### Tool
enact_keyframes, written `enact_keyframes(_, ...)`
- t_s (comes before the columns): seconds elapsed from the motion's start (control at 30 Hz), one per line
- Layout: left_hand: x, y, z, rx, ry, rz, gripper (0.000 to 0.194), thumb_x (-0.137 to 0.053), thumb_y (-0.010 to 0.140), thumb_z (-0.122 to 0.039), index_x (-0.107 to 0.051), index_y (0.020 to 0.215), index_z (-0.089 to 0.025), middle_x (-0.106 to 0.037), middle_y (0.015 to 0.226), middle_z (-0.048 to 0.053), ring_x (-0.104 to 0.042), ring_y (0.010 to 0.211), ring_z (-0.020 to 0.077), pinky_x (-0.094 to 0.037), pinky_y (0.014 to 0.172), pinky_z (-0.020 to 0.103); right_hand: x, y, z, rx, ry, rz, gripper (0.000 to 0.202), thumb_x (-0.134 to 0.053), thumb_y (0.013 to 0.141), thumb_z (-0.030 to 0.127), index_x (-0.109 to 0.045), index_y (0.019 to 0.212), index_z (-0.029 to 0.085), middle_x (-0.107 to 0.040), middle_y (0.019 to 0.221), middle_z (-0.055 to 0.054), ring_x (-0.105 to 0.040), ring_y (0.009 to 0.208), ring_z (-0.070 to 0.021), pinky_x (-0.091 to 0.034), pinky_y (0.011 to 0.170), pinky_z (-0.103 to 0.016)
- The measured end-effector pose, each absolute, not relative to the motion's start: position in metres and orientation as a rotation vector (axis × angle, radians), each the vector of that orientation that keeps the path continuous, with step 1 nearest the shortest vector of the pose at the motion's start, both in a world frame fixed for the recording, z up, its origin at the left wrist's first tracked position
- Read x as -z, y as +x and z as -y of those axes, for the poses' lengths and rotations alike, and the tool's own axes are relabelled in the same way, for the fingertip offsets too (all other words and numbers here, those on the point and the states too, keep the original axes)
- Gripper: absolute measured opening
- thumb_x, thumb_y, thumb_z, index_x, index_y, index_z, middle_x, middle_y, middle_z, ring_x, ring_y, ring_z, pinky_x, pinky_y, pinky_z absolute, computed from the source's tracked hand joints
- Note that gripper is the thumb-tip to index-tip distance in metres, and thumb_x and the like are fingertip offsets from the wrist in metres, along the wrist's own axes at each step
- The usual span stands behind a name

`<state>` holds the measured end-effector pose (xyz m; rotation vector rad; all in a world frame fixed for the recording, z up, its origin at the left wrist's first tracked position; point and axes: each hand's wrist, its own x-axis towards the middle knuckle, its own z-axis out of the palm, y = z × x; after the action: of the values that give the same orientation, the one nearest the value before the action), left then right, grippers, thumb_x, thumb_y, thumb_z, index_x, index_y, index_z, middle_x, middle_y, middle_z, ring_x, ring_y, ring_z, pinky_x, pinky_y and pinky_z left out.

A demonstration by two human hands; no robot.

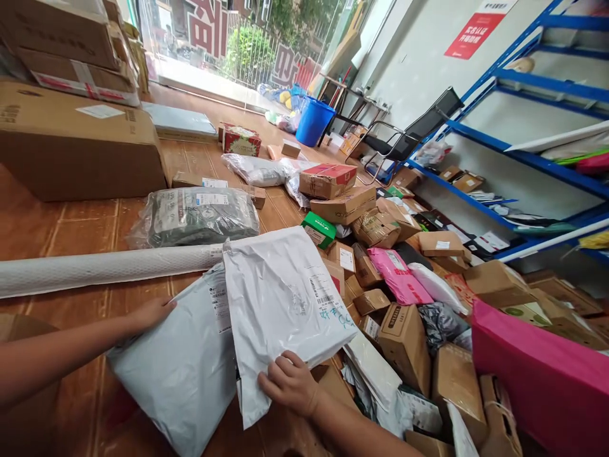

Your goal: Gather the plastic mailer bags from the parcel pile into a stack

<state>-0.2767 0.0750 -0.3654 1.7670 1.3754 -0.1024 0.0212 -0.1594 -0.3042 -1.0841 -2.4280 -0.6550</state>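
Note:
My right hand (288,383) grips the near edge of a white plastic mailer bag (280,298) with a shipping label and green handwriting. This bag lies partly over a larger pale grey mailer bag (183,368) on the wooden floor. My left hand (151,312) rests flat at the upper left edge of the grey bag, fingers together, holding nothing that I can see. A long white mesh-wrapped tube (104,268) lies just beyond both bags.
A heap of cardboard boxes (404,336) and a pink mailer (398,277) fills the floor to the right, with a large pink package (547,374) nearest. Blue shelving (523,158), a black chair (409,136), a blue bucket (313,122) and big cartons (76,136) stand around.

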Motion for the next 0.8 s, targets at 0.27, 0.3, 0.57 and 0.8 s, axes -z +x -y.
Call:
enact_keyframes(0.27,0.323,-0.243,-0.033,-0.296,1.872,-1.423,0.066,-0.034,0.080,-0.051,-0.045,0.126,-0.006,-0.051,0.134,0.023,-0.040,0.132,0.0369,-0.027,0.113,0.048,0.282,0.028,0.174,0.659,-1.415,2.107,0.023,-0.053,0.090,0.015,-0.066,0.106,0.024,-0.066,0.096,-0.002,-0.055,0.100,-0.0151,-0.017,0.123,-0.044)
enact_keyframes(0.3,0.316,-0.227,-0.018,-0.368,1.722,-1.325,0.068,-0.040,0.076,-0.059,-0.046,0.125,-0.012,-0.054,0.132,0.019,-0.045,0.129,0.0341,-0.032,0.112,0.045,0.280,0.028,0.176,0.660,-1.448,2.092,0.022,-0.054,0.089,0.016,-0.066,0.106,0.024,-0.067,0.099,-0.002,-0.055,0.103,-0.0157,-0.016,0.123,-0.044)
enact_keyframes(0.57,0.315,-0.121,0.039,-0.346,0.582,-0.907,0.103,-0.090,0.032,-0.056,-0.046,0.116,-0.017,-0.062,0.127,0.019,-0.062,0.109,0.0337,-0.055,0.085,0.038,0.294,0.042,0.194,0.530,-1.527,2.006,0.069,-0.055,0.079,0.068,-0.049,0.130,0.022,-0.051,0.129,-0.014,-0.047,0.122,-0.0290,-0.023,0.117,-0.054)
enact_keyframes(0.8,0.319,-0.178,0.002,-0.126,0.659,-0.790,0.111,-0.092,0.040,-0.052,-0.037,0.131,-0.017,-0.063,0.128,0.017,-0.061,0.114,0.0335,-0.055,0.093,0.039,0.276,0.140,0.180,-0.675,-2.059,0.625,0.103,-0.073,0.055,0.070,-0.040,0.134,0.013,-0.048,0.135,-0.025,-0.049,0.125,-0.0399,-0.040,0.104,-0.057)
